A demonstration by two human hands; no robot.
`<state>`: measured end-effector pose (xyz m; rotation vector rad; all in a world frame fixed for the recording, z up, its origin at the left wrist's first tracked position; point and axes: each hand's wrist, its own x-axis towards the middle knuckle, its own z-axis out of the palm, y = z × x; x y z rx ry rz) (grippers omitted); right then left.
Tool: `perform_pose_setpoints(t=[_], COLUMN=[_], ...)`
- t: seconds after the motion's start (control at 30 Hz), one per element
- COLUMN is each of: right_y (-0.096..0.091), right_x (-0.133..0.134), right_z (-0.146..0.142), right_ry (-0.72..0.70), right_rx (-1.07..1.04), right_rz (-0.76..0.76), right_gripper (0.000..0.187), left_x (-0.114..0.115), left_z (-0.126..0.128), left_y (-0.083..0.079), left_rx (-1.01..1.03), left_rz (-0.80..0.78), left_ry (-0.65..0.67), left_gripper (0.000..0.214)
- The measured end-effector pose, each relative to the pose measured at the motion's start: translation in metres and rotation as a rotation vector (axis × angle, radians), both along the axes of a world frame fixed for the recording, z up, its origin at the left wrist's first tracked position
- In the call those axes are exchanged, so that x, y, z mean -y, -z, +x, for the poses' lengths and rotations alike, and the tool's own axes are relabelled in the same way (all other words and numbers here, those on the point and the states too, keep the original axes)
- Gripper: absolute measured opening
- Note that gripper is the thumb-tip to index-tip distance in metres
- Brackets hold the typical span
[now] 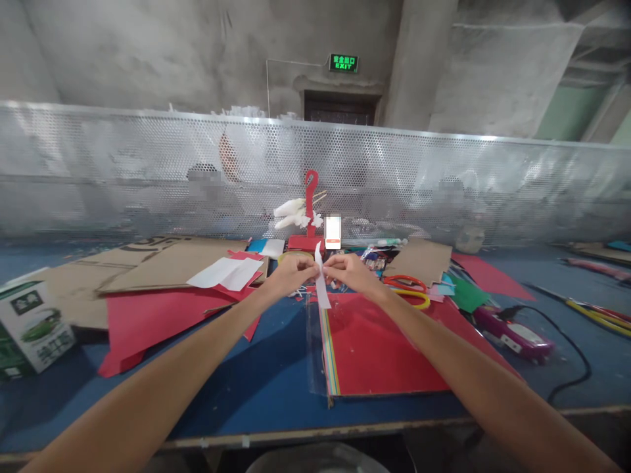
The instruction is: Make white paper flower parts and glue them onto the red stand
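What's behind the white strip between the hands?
Past the white strip, the red stand shows near its upper end and the red sheet near its lower end. Whatever the strip, left hand and right hand cover cannot be seen.

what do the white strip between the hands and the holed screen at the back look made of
White strip: probably paper, matte, looking thin and slightly bent. Holed screen: likely metal, silvery with a dull shine, punched with rows of small holes.

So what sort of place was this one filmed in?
Likely a craft workshop in a factory-like building: a white paper strip is held above a blue worktop strewn with cardboard and red sheets, a perforated metal partition runs behind it, and the wall looks like bare concrete.
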<state>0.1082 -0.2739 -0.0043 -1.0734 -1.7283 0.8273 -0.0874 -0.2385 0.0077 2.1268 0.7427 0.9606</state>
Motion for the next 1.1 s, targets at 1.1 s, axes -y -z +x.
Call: perform_pose_setpoints(t=[1.1], right_y=[0.0062], right_x=[-0.0067], right_z=[-0.0021], right_ry=[0.042], right_rx=[0.052], right_rz=[0.046], right_gripper=[0.014], left_x=[-0.0079], left_z=[-0.0003], left_y=[0.0087], left_rx=[-0.061], left_rz=[0.020], left_ry=[-0.003], left_gripper=[0.020])
